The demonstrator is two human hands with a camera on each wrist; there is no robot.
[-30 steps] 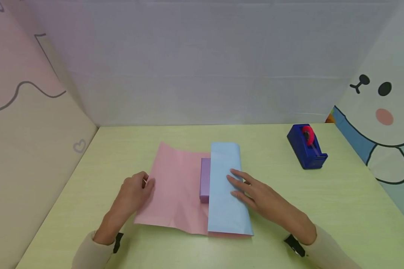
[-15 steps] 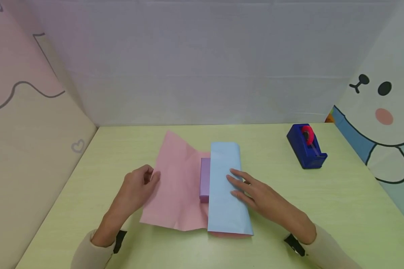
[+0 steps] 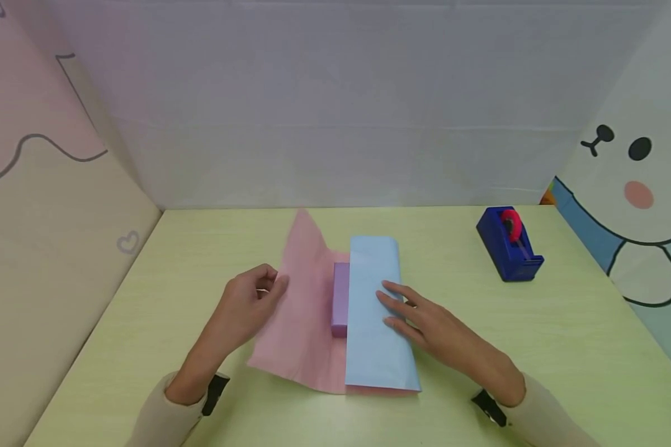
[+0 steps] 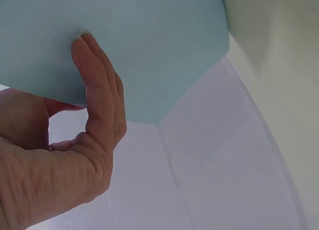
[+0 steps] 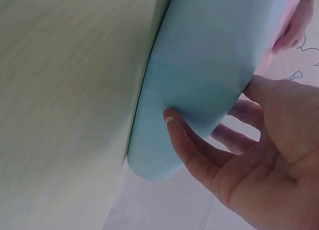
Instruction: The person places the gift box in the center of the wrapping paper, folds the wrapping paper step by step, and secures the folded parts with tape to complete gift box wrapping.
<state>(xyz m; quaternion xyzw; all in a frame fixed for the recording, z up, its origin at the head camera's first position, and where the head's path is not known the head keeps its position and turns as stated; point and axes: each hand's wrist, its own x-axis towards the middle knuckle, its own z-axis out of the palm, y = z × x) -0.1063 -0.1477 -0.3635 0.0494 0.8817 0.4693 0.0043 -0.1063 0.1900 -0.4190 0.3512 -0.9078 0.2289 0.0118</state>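
I see soft light on the tabletop (image 3: 453, 248), palest near six o'clock, with faint shadows; both wrist feeds look dimmer.

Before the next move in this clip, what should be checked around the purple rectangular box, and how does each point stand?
1. Left hand holds the raised side of the pink-and-blue paper sheet: ok.
2. Right hand rests on the folded blue flap: ok.
3. Purple rectangular box fully covered: not ok, left strip showing.
4. Dark-blue tape dispenser apart from the paper: ok.
5. Flap fastened underneath: cannot tell, hidden.
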